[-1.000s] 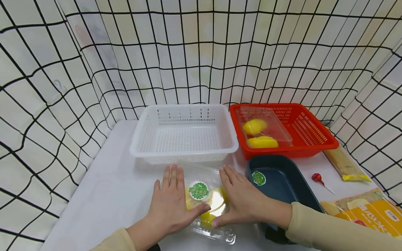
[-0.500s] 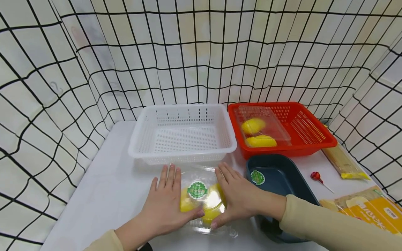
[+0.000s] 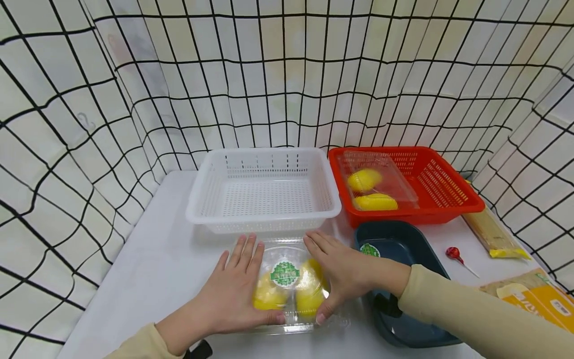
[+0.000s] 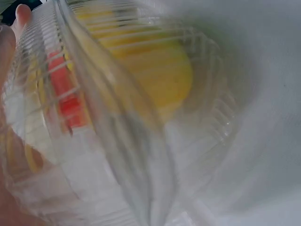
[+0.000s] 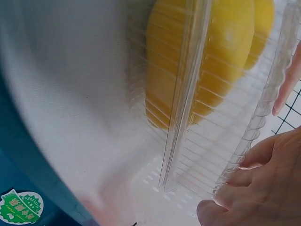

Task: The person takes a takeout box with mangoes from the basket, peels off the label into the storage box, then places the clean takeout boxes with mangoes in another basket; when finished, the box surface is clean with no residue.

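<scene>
A clear plastic clamshell box [image 3: 287, 249] lies on the white table between the hands, with a round green-and-white sticker [image 3: 284, 273] on its lid. Two yellow fruits [image 3: 309, 294] show through the plastic. The left hand [image 3: 233, 294] rests along the box's left side, fingers straight and thumb at the near edge. On the opposite side, the right hand [image 3: 345, 269] lies with extended fingers over the lid's edge. From the right wrist, the box's rim [image 5: 183, 108] runs beside a yellow fruit [image 5: 225, 47], and fingertips touch the ribbed lid. Blur softens the left wrist view of the box [image 4: 141, 141].
Behind the box stands a white basket [image 3: 264, 222]. A red basket [image 3: 417, 215] to its right holds another clear box with yellow fruits. A dark blue tray [image 3: 403, 249] sits under the right forearm. Farther right are a lollipop [image 3: 453, 253] and packaged food [image 3: 538, 294]. Black netting surrounds the table.
The box has turned straighter, its near edge shifting away from the body. Both hands have stayed on its sides, moving slightly with it, and the dark blue tray's near end shifts slightly.
</scene>
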A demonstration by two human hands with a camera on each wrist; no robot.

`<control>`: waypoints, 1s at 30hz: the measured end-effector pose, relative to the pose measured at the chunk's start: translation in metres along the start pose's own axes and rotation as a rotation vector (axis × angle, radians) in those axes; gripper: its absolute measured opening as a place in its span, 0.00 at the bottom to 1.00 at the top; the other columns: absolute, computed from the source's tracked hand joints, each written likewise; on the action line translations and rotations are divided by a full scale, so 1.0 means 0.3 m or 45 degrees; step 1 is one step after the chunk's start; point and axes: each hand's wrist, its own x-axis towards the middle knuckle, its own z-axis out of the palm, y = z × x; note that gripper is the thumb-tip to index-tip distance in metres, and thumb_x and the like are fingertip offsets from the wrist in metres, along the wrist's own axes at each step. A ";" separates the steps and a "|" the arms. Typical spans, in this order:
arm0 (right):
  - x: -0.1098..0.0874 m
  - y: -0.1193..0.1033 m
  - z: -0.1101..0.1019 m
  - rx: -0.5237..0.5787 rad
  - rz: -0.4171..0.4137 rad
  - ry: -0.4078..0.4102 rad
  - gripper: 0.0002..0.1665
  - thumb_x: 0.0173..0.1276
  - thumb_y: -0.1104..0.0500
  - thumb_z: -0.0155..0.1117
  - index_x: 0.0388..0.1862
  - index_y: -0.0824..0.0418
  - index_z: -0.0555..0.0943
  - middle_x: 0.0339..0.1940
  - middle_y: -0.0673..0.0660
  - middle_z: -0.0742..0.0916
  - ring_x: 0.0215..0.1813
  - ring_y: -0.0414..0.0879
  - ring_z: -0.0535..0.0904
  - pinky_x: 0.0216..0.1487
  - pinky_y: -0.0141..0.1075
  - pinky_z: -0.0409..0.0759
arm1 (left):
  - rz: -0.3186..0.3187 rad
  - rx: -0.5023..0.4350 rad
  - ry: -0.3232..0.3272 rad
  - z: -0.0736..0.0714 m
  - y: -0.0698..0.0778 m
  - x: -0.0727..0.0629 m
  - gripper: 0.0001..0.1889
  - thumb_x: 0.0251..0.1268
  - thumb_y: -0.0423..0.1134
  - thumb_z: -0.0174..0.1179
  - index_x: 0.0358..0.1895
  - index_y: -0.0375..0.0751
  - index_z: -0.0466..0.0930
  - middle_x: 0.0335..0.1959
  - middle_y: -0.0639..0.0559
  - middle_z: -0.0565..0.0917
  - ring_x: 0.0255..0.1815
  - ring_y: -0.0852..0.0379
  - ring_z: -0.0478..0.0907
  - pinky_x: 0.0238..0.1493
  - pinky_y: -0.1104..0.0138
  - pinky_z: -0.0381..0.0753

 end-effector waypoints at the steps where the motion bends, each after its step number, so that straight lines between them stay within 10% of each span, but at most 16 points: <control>1: 0.000 0.000 0.000 -0.002 0.000 0.001 0.83 0.42 0.25 0.78 0.86 0.58 0.44 0.88 0.55 0.48 0.88 0.52 0.40 0.83 0.54 0.53 | 0.004 0.003 0.001 0.001 -0.001 0.001 0.72 0.46 0.87 0.54 0.80 0.27 0.49 0.83 0.31 0.45 0.84 0.32 0.44 0.75 0.33 0.57; 30: 0.000 0.007 0.004 -0.045 -0.069 0.039 0.82 0.46 0.22 0.73 0.86 0.59 0.43 0.88 0.57 0.48 0.87 0.56 0.42 0.83 0.56 0.51 | 0.042 0.070 0.140 0.040 -0.025 -0.007 0.71 0.44 0.88 0.53 0.79 0.30 0.56 0.82 0.32 0.54 0.84 0.34 0.50 0.73 0.36 0.64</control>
